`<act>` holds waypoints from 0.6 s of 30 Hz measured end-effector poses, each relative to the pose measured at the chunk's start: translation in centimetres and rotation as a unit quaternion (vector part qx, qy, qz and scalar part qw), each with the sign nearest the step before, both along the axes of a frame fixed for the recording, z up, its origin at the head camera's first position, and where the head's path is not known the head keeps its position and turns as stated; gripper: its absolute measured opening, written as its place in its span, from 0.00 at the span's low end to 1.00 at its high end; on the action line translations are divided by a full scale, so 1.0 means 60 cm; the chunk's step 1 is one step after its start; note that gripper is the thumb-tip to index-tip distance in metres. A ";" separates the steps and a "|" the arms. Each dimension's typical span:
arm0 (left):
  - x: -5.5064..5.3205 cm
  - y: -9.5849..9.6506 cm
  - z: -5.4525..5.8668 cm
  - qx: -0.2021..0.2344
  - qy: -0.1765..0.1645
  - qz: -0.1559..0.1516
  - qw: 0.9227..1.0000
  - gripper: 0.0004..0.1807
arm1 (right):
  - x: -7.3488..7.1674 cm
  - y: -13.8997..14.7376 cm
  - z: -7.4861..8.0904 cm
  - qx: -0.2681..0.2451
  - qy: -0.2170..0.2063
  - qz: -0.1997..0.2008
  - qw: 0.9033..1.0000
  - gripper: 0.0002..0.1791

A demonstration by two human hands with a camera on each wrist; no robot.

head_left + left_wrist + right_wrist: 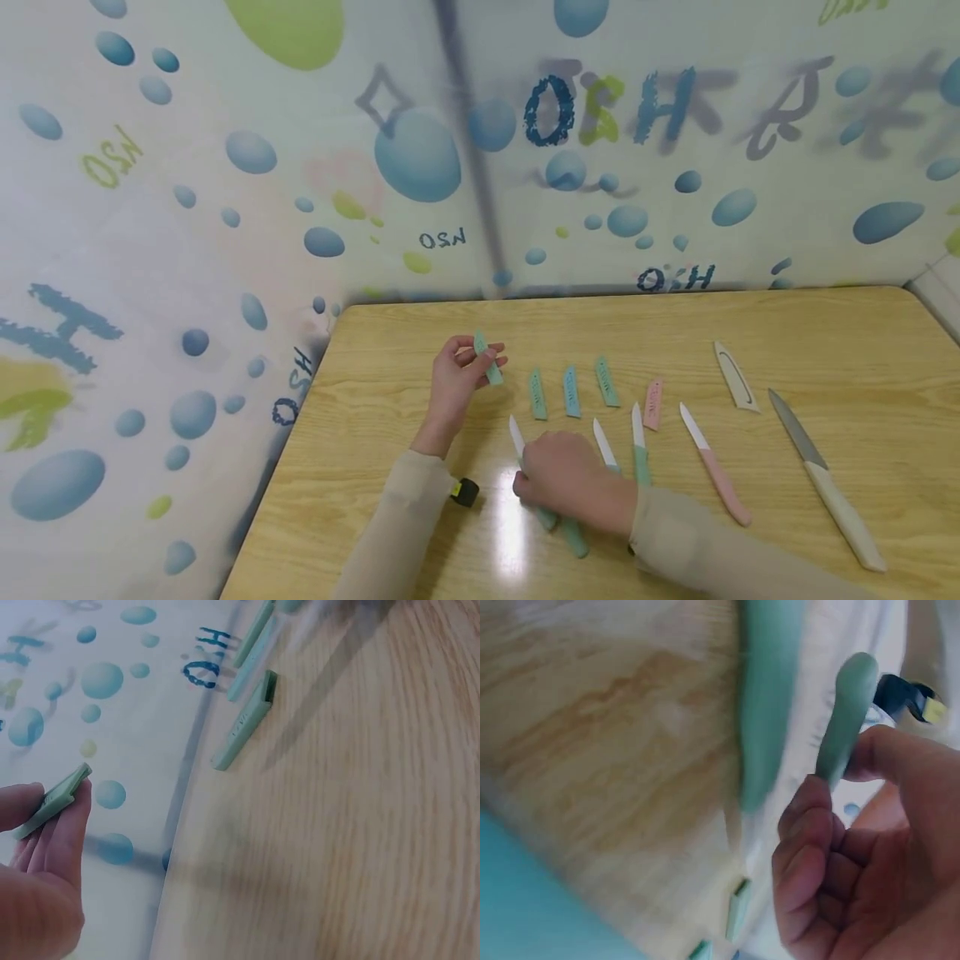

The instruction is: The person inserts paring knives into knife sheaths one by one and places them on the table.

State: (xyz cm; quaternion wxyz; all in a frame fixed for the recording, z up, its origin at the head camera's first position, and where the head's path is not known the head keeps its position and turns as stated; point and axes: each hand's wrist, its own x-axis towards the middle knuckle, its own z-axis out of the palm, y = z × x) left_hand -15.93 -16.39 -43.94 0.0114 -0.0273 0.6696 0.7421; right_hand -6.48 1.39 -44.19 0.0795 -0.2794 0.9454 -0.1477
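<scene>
My left hand (480, 365) is raised over the wooden table (390, 400) and pinches a small green blade sheath (487, 358) between thumb and fingertips (75, 799); the same sheath (51, 802) shows edge-on in the left wrist view. My right hand (534, 492) is down on the table, fingers curled round the green handle (847, 712) of a white-bladed knife (516, 437). A second green-handled knife (576, 537) lies right beside it, partly under the hand.
A row of sheaths lies beyond the hands: green (537, 393), blue (572, 390), green (606, 382), pink (653, 404), cream (735, 375). To the right lie a green-handled knife (639, 454), a pink knife (716, 467) and a large cream-handled knife (825, 492). A printed curtain (225, 208) backs the table.
</scene>
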 end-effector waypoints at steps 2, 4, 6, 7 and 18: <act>-0.001 0.001 0.002 0.011 0.001 0.002 1.000 0.13 | -0.002 0.008 0.009 -0.015 -0.014 -0.018 1.000 0.24; 0.000 0.003 0.005 0.023 0.003 0.007 1.000 0.13 | -0.004 0.019 0.016 -0.037 -0.014 -0.032 0.999 0.22; 0.001 0.006 0.008 0.035 0.005 0.007 0.999 0.13 | -0.005 0.035 0.023 -0.063 -0.008 -0.043 0.997 0.19; 0.001 0.007 0.009 0.041 0.003 0.005 0.999 0.13 | -0.006 0.044 0.027 -0.079 -0.010 -0.046 0.996 0.18; 0.019 0.037 0.017 0.082 -0.008 -0.061 0.995 0.31 | -0.002 0.146 0.053 -0.187 -0.025 -0.017 0.982 0.05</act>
